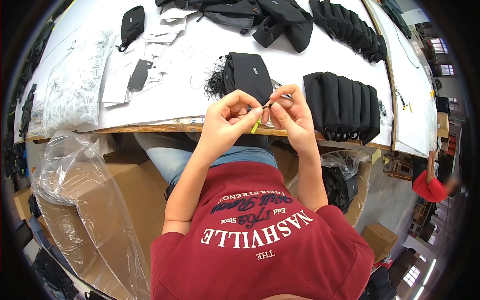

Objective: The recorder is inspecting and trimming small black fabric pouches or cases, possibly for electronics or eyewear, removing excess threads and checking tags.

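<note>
**Desk:** White worktable (pixel 165 107) at the head camera's centre, strewn with black pouches and paper tags. Where do your hands sit against it?

**Photographer:** Both are raised just over the near wooden edge, in front of your red shirt. Your left hand (pixel 227 120) and right hand (pixel 290 112) meet fingertip to fingertip, and between them runs a thin dark cord (pixel 266 105).

**Desk:** Which way does that cord lie?

**Photographer:** Its long axis runs roughly side to side across you, rising slightly toward your right. It sits right at the tips of both hands, so neither is really nearer; your left pinches one end, your right the other. A small yellow-green tag (pixel 255 126) hangs below the pinch, on the left hand's side.

**Desk:** And the fingers themselves?

**Photographer:** Closed down tight. Your left thumb and forefinger are pressed together on the cord, the other fingers curled in. Your right thumb and forefinger nip it too, with the remaining fingers loosely bent above.

**Desk:** What lies just past them?

**Photographer:** A folded black pouch (pixel 248 75) directly behind your fingertips, with a tangle of black cords (pixel 216 82) on its left. A row of stacked black pouches (pixel 342 105) stands to your right, well apart from the pinch.
</note>
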The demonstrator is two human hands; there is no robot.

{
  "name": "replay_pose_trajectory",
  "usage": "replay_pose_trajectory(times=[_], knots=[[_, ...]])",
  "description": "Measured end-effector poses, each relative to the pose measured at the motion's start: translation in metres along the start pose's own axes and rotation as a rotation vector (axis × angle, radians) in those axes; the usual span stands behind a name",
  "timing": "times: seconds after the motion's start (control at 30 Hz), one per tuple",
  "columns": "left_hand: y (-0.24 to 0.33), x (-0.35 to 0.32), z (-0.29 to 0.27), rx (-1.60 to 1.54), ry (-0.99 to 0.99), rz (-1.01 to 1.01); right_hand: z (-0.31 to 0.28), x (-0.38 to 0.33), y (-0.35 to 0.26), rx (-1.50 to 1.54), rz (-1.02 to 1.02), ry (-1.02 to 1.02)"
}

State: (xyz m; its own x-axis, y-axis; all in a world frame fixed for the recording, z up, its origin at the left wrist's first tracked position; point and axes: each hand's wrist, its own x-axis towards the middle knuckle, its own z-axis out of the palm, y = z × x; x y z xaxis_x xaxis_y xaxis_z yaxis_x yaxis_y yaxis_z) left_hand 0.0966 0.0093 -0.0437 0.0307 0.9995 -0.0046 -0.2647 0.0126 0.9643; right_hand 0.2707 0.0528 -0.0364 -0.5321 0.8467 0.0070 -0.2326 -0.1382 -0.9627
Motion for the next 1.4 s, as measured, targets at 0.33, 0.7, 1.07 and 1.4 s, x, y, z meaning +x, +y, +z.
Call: replay_pose_trajectory(times=[0.33, 0.7, 1.07, 1.4], knots=[[-0.002, 0.005, -0.008, 0.009, -0.160, -0.082, -0.004, -0.003, -0.007, -0.094, 0.038, -0.085], [-0.012, -0.008, -0.004, 0.113, -0.202, -0.132, -0.018, 0.012, -0.019, -0.220, 0.269, -0.330], [-0.012, -0.022, 0.020, 0.420, -0.483, -0.015, -0.021, 0.039, 0.054, -1.094, -0.027, 0.252], [-0.010, 0.001, -0.002, 1.226, -0.042, 0.671, -0.016, -0.006, -0.029, -0.854, -0.034, 0.192]])
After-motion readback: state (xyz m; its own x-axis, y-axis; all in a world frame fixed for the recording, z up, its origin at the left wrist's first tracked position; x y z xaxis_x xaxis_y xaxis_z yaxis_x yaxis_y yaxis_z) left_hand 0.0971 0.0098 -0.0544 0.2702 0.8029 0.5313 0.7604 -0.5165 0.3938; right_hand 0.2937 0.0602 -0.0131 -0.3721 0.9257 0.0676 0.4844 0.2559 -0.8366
